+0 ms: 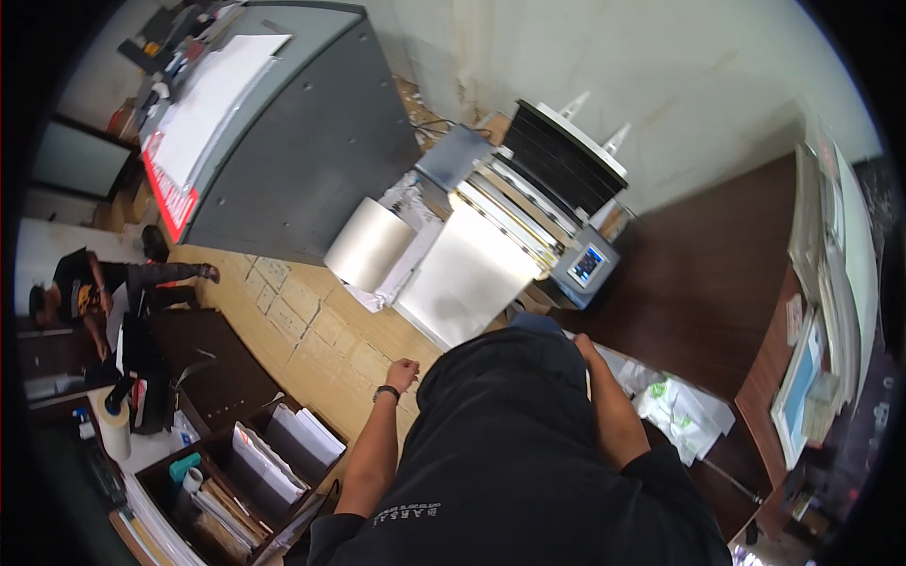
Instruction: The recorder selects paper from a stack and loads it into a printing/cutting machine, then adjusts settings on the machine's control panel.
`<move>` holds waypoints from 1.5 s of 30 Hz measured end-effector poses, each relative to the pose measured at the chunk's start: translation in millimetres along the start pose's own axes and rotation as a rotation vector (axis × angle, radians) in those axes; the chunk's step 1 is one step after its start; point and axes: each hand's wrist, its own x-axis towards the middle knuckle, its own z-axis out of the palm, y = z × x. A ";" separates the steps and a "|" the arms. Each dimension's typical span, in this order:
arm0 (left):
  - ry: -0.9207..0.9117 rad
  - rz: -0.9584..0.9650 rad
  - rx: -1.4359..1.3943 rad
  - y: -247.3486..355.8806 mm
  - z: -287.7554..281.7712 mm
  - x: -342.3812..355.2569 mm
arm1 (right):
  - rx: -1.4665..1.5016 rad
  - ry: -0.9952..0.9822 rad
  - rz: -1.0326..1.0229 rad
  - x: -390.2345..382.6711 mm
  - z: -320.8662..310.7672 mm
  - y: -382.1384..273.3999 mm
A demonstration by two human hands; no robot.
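My left hand (404,374) hangs beside my body above the tan floor, its fingers curled in and nothing seen in them. A dark band circles that wrist. My right hand (587,347) is down at my other side against my dark clothes, and its fingers are mostly hidden. Ahead of me stands a roll-fed machine (510,217) with a black slatted tray (570,158) and a small lit screen (588,265). A white sheet or flat bed (469,279) slopes from it toward me. To its left is a big pale roll (370,245). Neither hand touches the machine.
A tall grey cabinet (302,141) stands at the left, papers (222,104) on top. Brown wooden furniture (708,274) rises at the right, near crumpled plastic bags (681,415). An open-topped organiser (247,472) holds papers at the lower left. Another person (90,288) is at far left.
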 end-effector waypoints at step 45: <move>0.867 -0.484 -0.997 -245.8 176.6 -217.0 | 0.235 -2.267 -2.219 -619.7 125.4 -410.4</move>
